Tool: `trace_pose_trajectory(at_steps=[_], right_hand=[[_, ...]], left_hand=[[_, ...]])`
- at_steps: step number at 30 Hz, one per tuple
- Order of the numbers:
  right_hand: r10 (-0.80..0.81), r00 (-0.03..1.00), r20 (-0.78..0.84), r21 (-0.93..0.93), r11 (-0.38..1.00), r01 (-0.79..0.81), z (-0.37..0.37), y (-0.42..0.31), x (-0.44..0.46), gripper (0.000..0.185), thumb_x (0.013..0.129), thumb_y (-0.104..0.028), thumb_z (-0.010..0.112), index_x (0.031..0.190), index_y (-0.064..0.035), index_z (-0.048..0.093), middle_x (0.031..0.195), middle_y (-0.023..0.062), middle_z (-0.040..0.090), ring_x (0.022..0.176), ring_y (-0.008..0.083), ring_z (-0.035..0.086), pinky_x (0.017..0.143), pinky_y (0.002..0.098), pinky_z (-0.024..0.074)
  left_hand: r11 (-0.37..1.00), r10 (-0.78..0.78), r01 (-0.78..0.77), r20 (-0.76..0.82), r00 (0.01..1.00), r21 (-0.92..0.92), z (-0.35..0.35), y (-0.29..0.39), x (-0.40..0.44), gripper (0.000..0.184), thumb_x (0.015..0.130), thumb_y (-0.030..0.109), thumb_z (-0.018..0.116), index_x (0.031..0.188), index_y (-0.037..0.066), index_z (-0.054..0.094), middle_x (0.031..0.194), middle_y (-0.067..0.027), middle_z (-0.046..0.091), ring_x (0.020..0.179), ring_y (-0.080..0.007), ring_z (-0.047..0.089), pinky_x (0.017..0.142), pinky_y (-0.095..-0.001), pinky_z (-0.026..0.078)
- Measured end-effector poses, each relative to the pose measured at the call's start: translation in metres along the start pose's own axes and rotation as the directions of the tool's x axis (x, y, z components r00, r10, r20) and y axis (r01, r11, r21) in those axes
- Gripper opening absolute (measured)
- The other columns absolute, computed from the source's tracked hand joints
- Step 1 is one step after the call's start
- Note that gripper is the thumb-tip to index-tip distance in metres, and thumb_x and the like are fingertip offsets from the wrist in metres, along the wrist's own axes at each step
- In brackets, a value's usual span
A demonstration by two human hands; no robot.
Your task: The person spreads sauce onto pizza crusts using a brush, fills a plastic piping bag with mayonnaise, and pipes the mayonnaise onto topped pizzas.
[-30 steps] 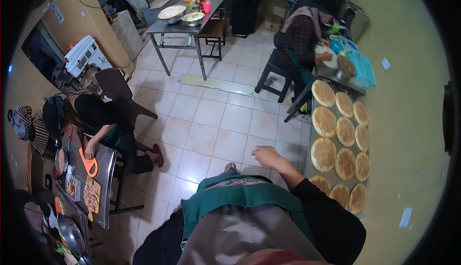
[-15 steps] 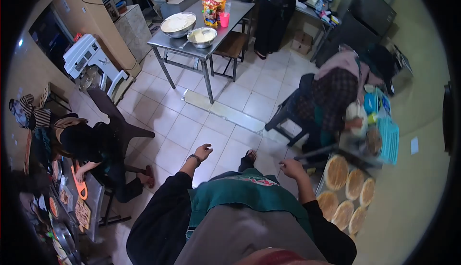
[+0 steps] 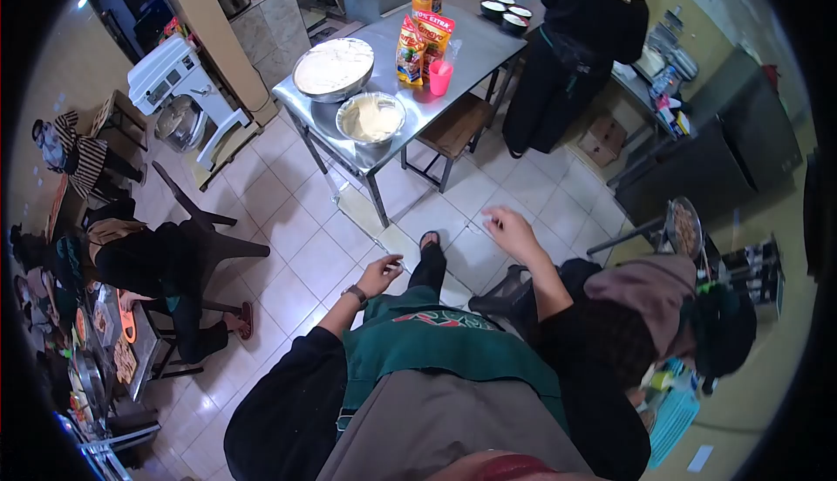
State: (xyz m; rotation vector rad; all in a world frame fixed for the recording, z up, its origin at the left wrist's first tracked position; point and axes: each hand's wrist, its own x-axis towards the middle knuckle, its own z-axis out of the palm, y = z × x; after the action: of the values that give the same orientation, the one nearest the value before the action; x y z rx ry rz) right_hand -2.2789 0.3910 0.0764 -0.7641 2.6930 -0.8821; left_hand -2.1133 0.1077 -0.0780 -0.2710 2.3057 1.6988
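My left hand (image 3: 380, 275), with a dark band on its wrist, hangs over the floor in front of my green apron (image 3: 445, 346). Its fingers are loosely bent and apart, with nothing in them. My right hand (image 3: 512, 232) is raised farther forward, also holding nothing, its fingers apart. Nearest ahead of both stands a metal table (image 3: 349, 151). On it are a large bowl of white creamy stuff (image 3: 334, 69), a smaller metal bowl with a pale mixture (image 3: 372, 119), red-and-yellow packets (image 3: 425, 40) and a pink cup (image 3: 440, 78).
A wooden stool (image 3: 455, 128) stands beside the table. A seated person (image 3: 645, 307) bends close on my right; another person (image 3: 144, 250) sits at the left with a plastic chair (image 3: 214, 232) behind. Someone in black (image 3: 571, 54) stands at the back. A stand mixer (image 3: 187, 97) is at left.
I have moved forward, and the metal table with its bowls is nearer. My right hand has swung up and forward. The seated co-worker on the right is now beside my arm; the round flatbreads are out of view.
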Motion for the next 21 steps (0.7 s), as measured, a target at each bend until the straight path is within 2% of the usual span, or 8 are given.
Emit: trace_pose_trajectory(at_steps=[3,5,6,9,12,14,19,21], right_hand=[[-0.056,0.996,-0.073,0.108,0.992,0.064,-0.011,0.027,0.099,0.026,0.079,-0.017,0.061,0.102,-0.007,0.061,0.083,0.0113,0.059,0.072,0.0246,0.058,0.067,0.0335,0.0464],[0.018,0.995,-0.099,0.327,0.945,0.015,-0.015,0.049,0.166,0.028,0.079,-0.016,0.062,0.104,-0.0059,0.06,0.076,0.0107,0.057,0.065,0.0204,0.056,0.063,0.0323,0.0461],[0.033,0.997,-0.076,0.402,0.916,0.0,-0.016,0.063,0.197,0.031,0.08,-0.016,0.063,0.108,-0.0049,0.059,0.071,0.0067,0.055,0.063,0.0145,0.052,0.06,0.0293,0.045],[0.12,0.993,0.012,0.553,0.826,-0.107,-0.036,0.08,0.275,0.035,0.08,-0.017,0.064,0.111,-0.0047,0.056,0.069,0.0033,0.054,0.063,0.0111,0.051,0.059,0.0267,0.0439],[0.085,0.995,-0.048,0.515,0.856,-0.048,-0.046,0.111,0.354,0.042,0.078,-0.019,0.067,0.115,-0.0045,0.054,0.068,0.001,0.052,0.062,0.0092,0.049,0.059,0.0244,0.0428],[0.107,0.993,-0.057,0.493,0.868,-0.066,-0.057,0.118,0.395,0.052,0.074,-0.024,0.071,0.118,-0.0038,0.052,0.069,0.0019,0.053,0.063,0.01,0.049,0.059,0.0247,0.0432],[0.0,0.997,0.074,0.506,0.862,-0.037,-0.048,0.138,0.491,0.063,0.071,-0.027,0.073,0.122,-0.001,0.048,0.071,0.0039,0.053,0.063,0.0126,0.051,0.06,0.0268,0.0441],[-0.096,0.988,0.118,0.4,0.916,0.041,-0.041,0.139,0.521,0.064,0.07,-0.027,0.073,0.123,-0.0008,0.046,0.073,0.0047,0.054,0.063,0.0131,0.051,0.059,0.0275,0.044]], left_hand=[[0.97,0.243,-0.239,-0.089,0.966,0.053,-0.012,0.035,0.09,0.042,0.083,0.02,0.061,0.121,0.006,0.05,0.11,-0.0126,0.059,0.097,-0.0214,0.059,0.08,-0.0329,0.049],[0.971,0.241,-0.239,-0.161,0.957,0.032,-0.024,0.08,0.145,0.044,0.081,0.016,0.063,0.122,0.006,0.05,0.113,-0.0119,0.058,0.1,-0.0209,0.057,0.079,-0.033,0.049],[0.965,0.261,-0.261,-0.205,0.943,0.028,-0.032,0.099,0.176,0.045,0.082,0.016,0.063,0.123,0.007,0.048,0.113,-0.01,0.057,0.101,-0.0197,0.056,0.08,-0.0325,0.049],[0.952,0.27,-0.301,-0.297,0.916,-0.061,-0.045,0.141,0.257,0.054,0.079,0.015,0.065,0.128,0.009,0.043,0.122,-0.0094,0.051,0.11,-0.019,0.05,0.078,-0.0303,0.049],[0.967,0.248,-0.254,-0.344,0.906,0.029,-0.061,0.179,0.324,0.062,0.078,0.015,0.067,0.132,0.009,0.038,0.125,-0.0112,0.049,0.114,-0.0218,0.047,0.081,-0.0326,0.048],[0.943,0.328,-0.322,-0.427,0.843,0.089,-0.068,0.19,0.364,0.074,0.071,0.018,0.071,0.134,0.007,0.033,0.124,-0.0166,0.047,0.113,-0.0307,0.047,0.088,-0.0369,0.044],[0.956,0.29,-0.217,-0.541,0.789,0.196,-0.079,0.201,0.451,0.086,0.069,0.021,0.074,0.138,0.011,0.024,0.134,-0.015,0.036,0.121,-0.0275,0.04,0.087,-0.0412,0.045],[0.971,0.237,-0.162,-0.617,0.75,0.176,-0.078,0.207,0.473,0.089,0.067,0.022,0.076,0.138,0.01,0.023,0.134,-0.0155,0.035,0.121,-0.0285,0.04,0.088,-0.042,0.044]])
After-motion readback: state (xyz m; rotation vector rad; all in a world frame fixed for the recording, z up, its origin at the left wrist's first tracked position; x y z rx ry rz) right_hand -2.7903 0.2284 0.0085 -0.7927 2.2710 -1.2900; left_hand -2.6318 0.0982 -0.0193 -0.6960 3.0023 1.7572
